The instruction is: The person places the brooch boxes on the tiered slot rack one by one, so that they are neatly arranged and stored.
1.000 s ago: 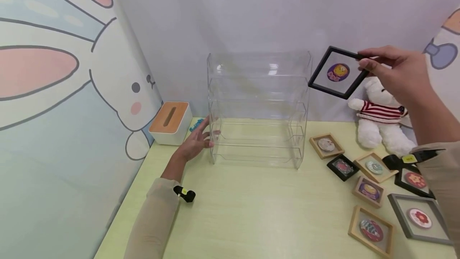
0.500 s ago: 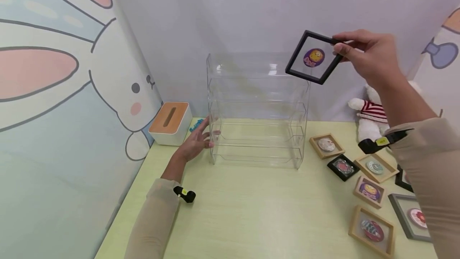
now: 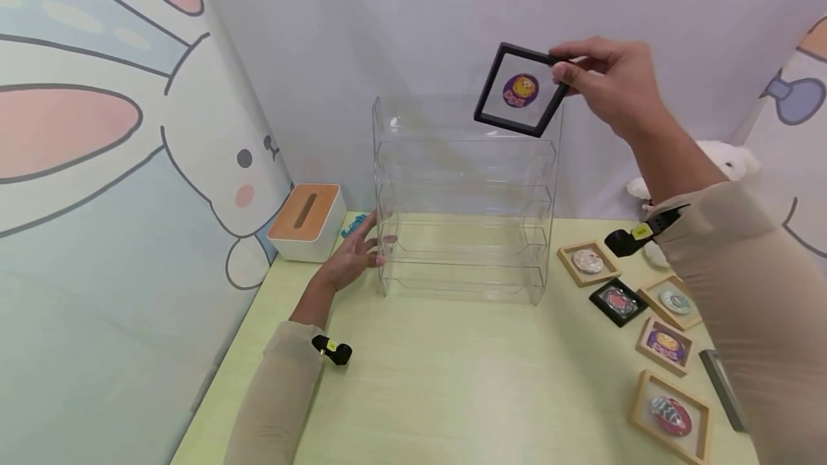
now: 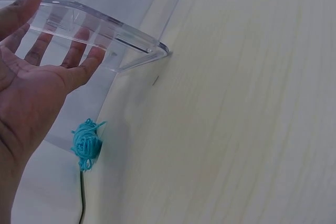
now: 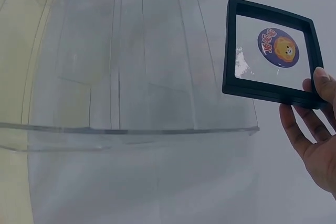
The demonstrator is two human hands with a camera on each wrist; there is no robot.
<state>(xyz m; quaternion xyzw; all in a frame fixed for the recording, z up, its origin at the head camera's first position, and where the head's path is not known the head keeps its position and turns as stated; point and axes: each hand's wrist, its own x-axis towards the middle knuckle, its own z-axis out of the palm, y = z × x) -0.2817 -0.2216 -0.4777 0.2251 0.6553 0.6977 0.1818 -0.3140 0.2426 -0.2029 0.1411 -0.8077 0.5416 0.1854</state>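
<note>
In the head view my right hand (image 3: 617,85) pinches a black square frame (image 3: 507,126) by one corner, thumb in front. A purple and yellow round badge (image 3: 520,90) shows in its transparent middle. Hand and frame are raised before the top tier of a clear tiered rack (image 3: 460,264), at its right. At the rack's left side is my left hand (image 3: 352,258), touching the side panel. The left wrist view shows that hand (image 4: 42,87) with fingers spread and slightly bent, some seen through the clear plastic. The right wrist view shows the frame (image 5: 229,51) apart from the rack.
Several wood-coloured and dark frames with badges, including a wooden frame (image 3: 672,415), lie at the table's right. A white plush toy (image 3: 726,158) is partly behind my right arm. Left of the rack are a wood-lidded tissue box (image 3: 306,221) and a blue yarn bundle (image 4: 86,142).
My right hand has carried the black frame leftward and upward, from right of the rack to in front of its top right part. My left hand stays at the rack's side.
</note>
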